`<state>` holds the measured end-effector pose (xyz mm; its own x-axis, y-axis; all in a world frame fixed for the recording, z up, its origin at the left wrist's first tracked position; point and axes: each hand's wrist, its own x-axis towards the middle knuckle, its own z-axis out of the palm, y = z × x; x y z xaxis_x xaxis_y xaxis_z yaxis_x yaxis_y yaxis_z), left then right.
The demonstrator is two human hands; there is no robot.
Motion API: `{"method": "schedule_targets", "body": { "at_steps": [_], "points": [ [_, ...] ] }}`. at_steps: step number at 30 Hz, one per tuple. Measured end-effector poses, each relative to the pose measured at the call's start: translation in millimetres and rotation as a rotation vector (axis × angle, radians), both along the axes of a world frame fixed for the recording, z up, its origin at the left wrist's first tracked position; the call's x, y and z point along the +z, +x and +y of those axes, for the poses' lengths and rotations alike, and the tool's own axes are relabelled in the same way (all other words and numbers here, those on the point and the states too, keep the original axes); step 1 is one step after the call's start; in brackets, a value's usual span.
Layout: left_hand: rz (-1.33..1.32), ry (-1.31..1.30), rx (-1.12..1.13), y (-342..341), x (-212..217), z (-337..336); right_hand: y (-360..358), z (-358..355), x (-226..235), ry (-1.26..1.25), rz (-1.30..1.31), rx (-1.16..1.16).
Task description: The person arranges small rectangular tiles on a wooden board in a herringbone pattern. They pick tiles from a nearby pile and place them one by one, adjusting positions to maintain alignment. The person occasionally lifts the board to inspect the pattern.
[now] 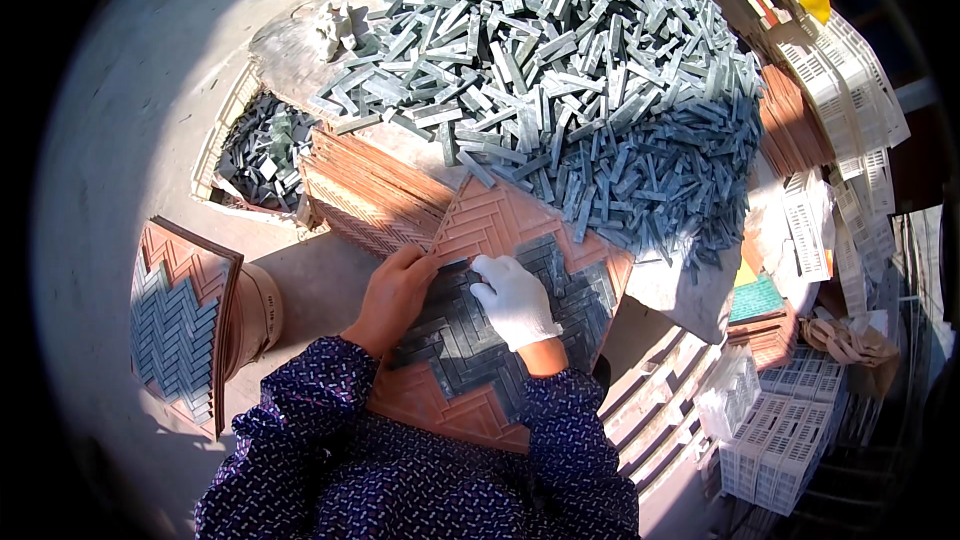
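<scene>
In front of me lies an orange-brown moulded tray with zigzag grooves, its middle laid with dark grey stone strips in a herringbone pattern. My bare left hand is closed at the tray's left edge, fingertips bent down; what they grip, if anything, is hidden. Over the dark strips, close beside it, my right hand in a white glove has its fingers curled and thumb tucked in. Anything inside the glove's grasp cannot be made out. Beyond the tray spreads a big heap of loose grey stone strips.
A stack of orange trays stands left of the heap, beside a crate of dark stone pieces. At far left, a strip-filled tray rests on a round support. White plastic crates stand at right.
</scene>
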<state>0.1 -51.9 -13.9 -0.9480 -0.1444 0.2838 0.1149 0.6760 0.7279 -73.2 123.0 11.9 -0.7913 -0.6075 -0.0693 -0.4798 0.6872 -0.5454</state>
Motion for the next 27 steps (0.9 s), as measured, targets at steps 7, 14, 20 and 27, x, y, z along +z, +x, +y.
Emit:
{"method": "schedule_targets", "body": {
  "at_steps": [7, 14, 20, 27],
  "points": [
    [-0.074, -0.200, -0.128, 0.8, -4.8, -6.1, 1.9, 13.1, 10.6, -0.120, 0.031, -0.105],
    [0.001, -0.253, -0.142, 5.8, -3.6, 2.1, 7.4, 69.2, 0.8, -0.314, 0.206, -0.390],
    [-0.005, -0.269, -0.173, 1.5, -1.1, 2.6, 6.1, 68.1, -7.4, -0.131, 0.324, -0.512],
    [-0.008, -0.249, -0.115, 3.0, 12.6, 5.8, -2.5, 68.4, -22.8, -0.060, 0.362, -0.546]
  ]
}}
